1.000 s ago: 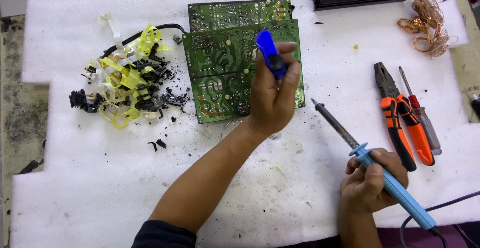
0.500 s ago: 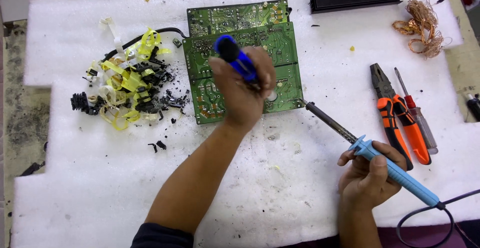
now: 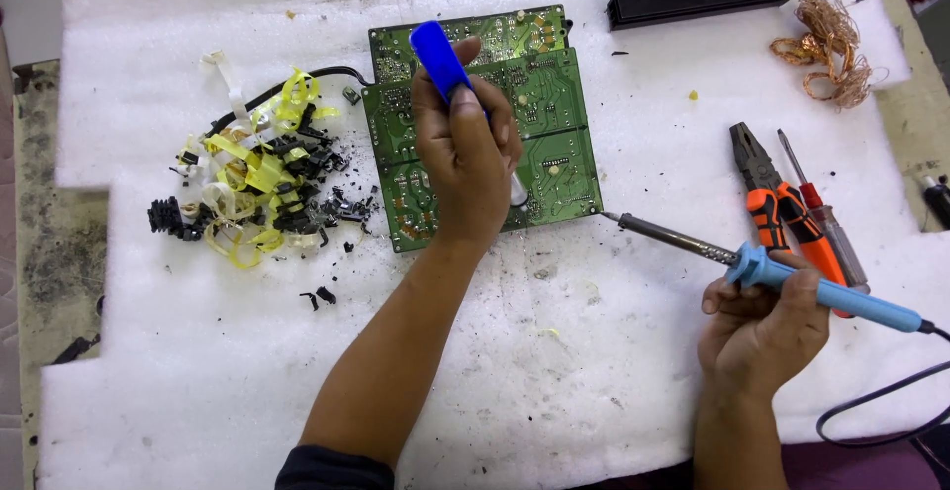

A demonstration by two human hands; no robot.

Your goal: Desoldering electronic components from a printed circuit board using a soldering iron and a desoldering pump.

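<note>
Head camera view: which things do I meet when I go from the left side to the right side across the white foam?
Pile of yellow tape and black scraps → green circuit board → soldering iron in the right hand → orange-handled pliers → red screwdriver.

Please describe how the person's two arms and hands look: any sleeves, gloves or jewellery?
Both hands are bare: no gloves, rings or watch show on the left hand or the right hand. The left arm ends in a dark sleeve near the elbow; the right forearm shows no sleeve.

Glossy green circuit board (image 3: 554,124); matt white foam sheet (image 3: 198,371).
</note>
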